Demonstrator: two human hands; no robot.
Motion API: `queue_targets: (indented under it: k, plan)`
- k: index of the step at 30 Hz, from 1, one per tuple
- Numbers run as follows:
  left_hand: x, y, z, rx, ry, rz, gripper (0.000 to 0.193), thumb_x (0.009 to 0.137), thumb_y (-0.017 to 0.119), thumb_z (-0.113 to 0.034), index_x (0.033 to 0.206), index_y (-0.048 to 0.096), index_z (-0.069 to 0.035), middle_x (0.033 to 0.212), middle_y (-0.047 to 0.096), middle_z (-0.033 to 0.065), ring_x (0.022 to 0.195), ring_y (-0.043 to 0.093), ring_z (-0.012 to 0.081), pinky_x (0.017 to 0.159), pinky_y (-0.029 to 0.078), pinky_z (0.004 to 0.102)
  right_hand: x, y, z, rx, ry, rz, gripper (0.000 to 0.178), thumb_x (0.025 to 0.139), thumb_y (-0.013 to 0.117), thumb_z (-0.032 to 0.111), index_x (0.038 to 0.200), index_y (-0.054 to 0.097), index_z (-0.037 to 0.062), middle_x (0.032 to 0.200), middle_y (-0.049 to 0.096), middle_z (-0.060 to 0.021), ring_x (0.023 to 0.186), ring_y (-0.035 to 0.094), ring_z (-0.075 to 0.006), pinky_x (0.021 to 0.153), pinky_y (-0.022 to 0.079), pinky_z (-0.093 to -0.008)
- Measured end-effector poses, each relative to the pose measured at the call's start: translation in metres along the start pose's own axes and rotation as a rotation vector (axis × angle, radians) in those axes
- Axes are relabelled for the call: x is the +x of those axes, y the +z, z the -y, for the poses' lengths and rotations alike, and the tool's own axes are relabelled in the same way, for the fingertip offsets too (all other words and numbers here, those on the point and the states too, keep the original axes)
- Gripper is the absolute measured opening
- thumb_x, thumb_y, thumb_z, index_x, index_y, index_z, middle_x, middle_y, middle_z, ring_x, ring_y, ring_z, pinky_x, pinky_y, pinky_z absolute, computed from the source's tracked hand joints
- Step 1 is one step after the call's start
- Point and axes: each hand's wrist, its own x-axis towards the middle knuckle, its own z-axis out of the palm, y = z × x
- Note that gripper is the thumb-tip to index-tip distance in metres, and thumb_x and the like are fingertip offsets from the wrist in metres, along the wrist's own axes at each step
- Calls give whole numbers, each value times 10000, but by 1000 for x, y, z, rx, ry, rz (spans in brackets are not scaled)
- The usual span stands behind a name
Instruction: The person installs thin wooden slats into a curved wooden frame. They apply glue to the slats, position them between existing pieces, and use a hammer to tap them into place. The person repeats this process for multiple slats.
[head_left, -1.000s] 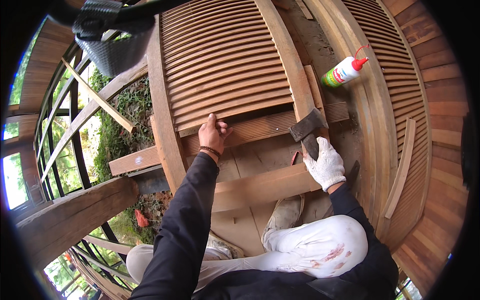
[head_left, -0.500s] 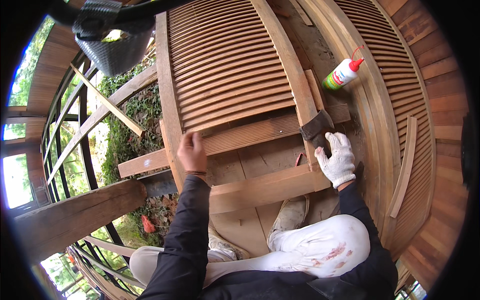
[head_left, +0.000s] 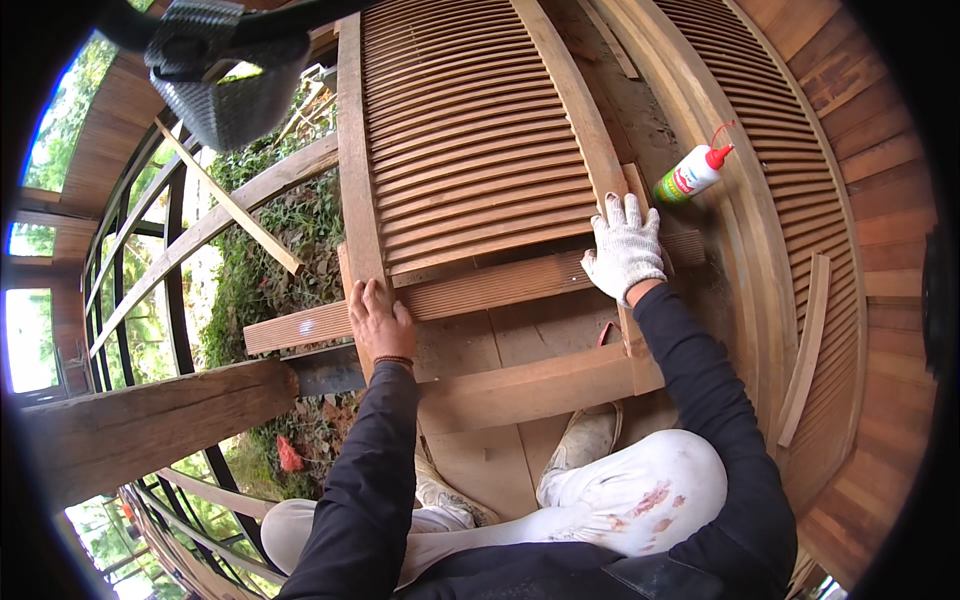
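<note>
A wooden louvered panel (head_left: 470, 150), with many thin slats between two side rails, lies in front of me. My left hand (head_left: 382, 325), bare, rests on the lower part of its left rail (head_left: 357, 150), fingers bent over the wood and holding nothing. My right hand (head_left: 625, 245), in a white knit glove, lies flat on the right rail (head_left: 572, 90) with its fingers spread. A grooved board (head_left: 480, 290) runs crosswise beneath the panel, just below the last slat. Nearer to me is the frame's plain bottom rail (head_left: 530, 385). No hatchet shows now.
A white and green glue bottle (head_left: 690, 175) with a red cap lies to the right. Beyond it is another slatted panel (head_left: 780, 150) with a loose wood strip (head_left: 806, 350) on it. A thick beam (head_left: 160, 420) and plants (head_left: 270, 240) are at the left.
My right hand has left the hatchet and moved up and left onto the right rail, opening flat. My left hand has gone from closed to open on the left rail. The hatchet is out of sight.
</note>
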Motion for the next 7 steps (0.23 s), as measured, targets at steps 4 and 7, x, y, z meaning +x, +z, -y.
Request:
queue_targets:
  k: [4, 7]
  plan:
    - [-4, 9, 0, -52, 46, -4, 572, 842, 653, -102, 1404, 546, -75, 1493, 474, 202, 1406, 428, 409, 1186, 352, 474, -28, 4, -6, 86, 39, -169, 500, 869, 646, 390, 1219, 724, 43, 1521, 494, -159, 1448, 371, -371, 1201, 236, -621]
    - [-5, 26, -4, -112, 55, 73, 623, 844, 649, -92, 1449, 503, -96, 1522, 454, 193, 1438, 408, 397, 1209, 338, 475, -71, 30, -13, 309, -51, -201, 500, 833, 669, 382, 1178, 746, 29, 1505, 512, -164, 1465, 357, -385, 1221, 208, -619]
